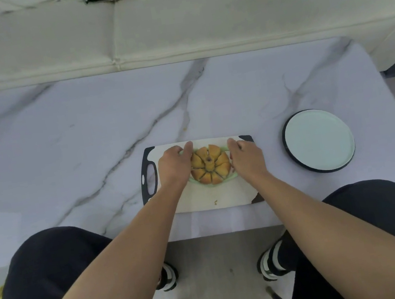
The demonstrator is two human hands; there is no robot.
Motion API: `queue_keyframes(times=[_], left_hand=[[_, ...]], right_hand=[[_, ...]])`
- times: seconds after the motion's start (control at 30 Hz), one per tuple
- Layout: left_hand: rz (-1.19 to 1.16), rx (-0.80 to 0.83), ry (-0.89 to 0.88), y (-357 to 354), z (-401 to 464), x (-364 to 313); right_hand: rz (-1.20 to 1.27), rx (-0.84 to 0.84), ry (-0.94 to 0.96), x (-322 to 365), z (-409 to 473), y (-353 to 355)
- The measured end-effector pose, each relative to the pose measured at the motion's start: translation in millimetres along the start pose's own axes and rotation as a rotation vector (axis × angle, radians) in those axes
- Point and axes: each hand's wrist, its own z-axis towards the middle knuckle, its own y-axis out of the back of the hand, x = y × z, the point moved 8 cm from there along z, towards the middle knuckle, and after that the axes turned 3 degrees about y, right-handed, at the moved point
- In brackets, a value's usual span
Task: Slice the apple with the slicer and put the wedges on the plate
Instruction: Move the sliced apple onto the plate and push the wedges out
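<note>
Head view: both hands are down on a cutting board (224, 196) lying on a marble table (63, 157). The left hand (174, 167) is curled around the left side of a pale green slicer (226, 177), fingers wrapped over its handle, thumb pointing toward the far edge of the board. The right hand (245, 157) is closed the same way around the slicer's right side. Between the two hands sits the apple (210, 164), already cut through into wedges that fan out around a round core standing at the centre; the wedges rise above the slicer's ring, which lies low on the board around them. The cut flesh looks browned. A small crumb lies on the board nearer the person than the hands.

To the right of the right hand, well apart from the board, a round plate (319, 140) with a dark rim rests on the table, nothing on it. Beyond the hands, past the table's far edge, stretches a pale sofa (171, 24).
</note>
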Motion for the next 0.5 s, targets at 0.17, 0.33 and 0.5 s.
queue_keyframes(times=[0.17,0.33,0.5], left_hand=[[-0.005,0.042,-0.067,-13,-10,-50],[-0.009,0.095,-0.151,-47,-25,-111],[0.037,0.210,-0.258,-109,-42,-170]], right_hand=[[0.018,-0.061,0.005,4,5,48],[0.034,-0.145,-0.003,-3,12,117],[0.095,-0.224,-0.059,-32,14,197]])
